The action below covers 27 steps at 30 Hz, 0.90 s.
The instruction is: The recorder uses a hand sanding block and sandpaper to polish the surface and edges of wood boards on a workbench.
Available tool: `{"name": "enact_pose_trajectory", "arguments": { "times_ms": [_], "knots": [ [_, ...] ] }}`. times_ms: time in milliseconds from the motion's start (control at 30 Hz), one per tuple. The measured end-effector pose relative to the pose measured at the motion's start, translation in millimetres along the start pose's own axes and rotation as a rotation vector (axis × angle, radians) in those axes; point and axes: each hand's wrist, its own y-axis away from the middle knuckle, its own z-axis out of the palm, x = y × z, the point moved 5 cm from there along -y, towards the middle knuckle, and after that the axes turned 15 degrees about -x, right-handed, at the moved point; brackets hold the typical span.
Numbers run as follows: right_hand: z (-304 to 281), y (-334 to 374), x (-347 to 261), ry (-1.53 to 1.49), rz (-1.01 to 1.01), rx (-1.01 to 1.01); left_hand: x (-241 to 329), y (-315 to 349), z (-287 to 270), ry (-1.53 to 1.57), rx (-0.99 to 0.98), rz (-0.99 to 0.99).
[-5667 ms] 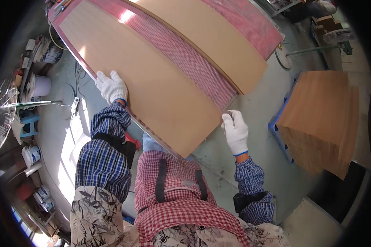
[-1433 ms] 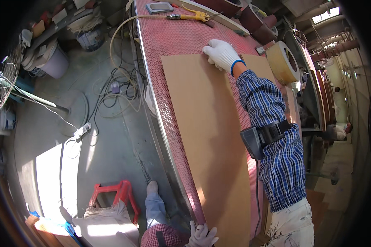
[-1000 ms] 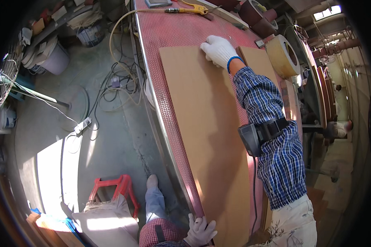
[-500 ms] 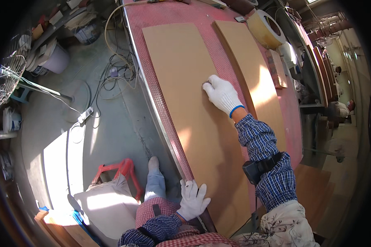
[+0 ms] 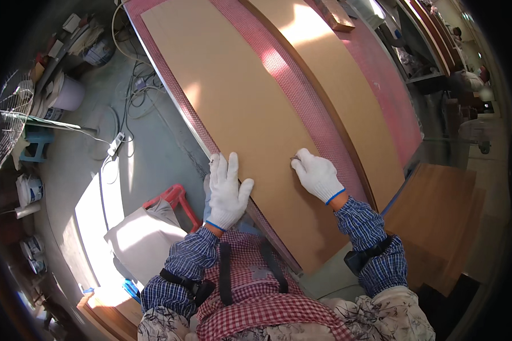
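A long tan board (image 5: 233, 85) lies on a table covered in pinkish-red textured sheeting (image 5: 279, 62). My left hand (image 5: 227, 193), in a white knit glove, rests with fingers spread at the board's left edge. Over the board's near half is my right hand (image 5: 317, 175), gloved too, its fingers pinched together. A small dark edge shows at those fingertips, too little to name. To the right, beyond a strip of sheeting, lies a second tan board (image 5: 347, 96) that looks thicker or stacked.
A red stool (image 5: 179, 202) with grey cloth (image 5: 142, 233) stands at my left. Cables and a white power strip (image 5: 115, 144) lie on the floor. Brown panels (image 5: 438, 221) are stacked at the right. A wooden block (image 5: 334, 14) sits beyond the second board.
My right hand has come down the board toward me, still pinched. The left has moved forward along the board's edge. My view has shifted nearer the board's close end.
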Motion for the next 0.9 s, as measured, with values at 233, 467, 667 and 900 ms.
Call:
{"name": "enact_pose_trajectory", "arguments": {
  "times_ms": [233, 467, 667, 900],
  "knots": [
    [59.5, 129.4, 61.0, 0.11, 0.03, 0.08, -6.0, -3.6, -6.3, -0.036, -0.065, -0.035],
    [107.2, 230.6, 111.0, 0.055, 0.09, 0.137, -6.7, -13.1, -17.1, -0.094, -0.161, -0.048],
    [173.3, 237.1, 172.8, 0.151, 0.153, -0.004, -33.6, -57.9, -16.4, -0.152, -0.23, -0.086],
    [160.4, 220.4, 134.2, -0.142, 0.112, 0.151, -59.6, -62.7, -1.4, -0.117, -0.252, -0.111]
  ]
}}
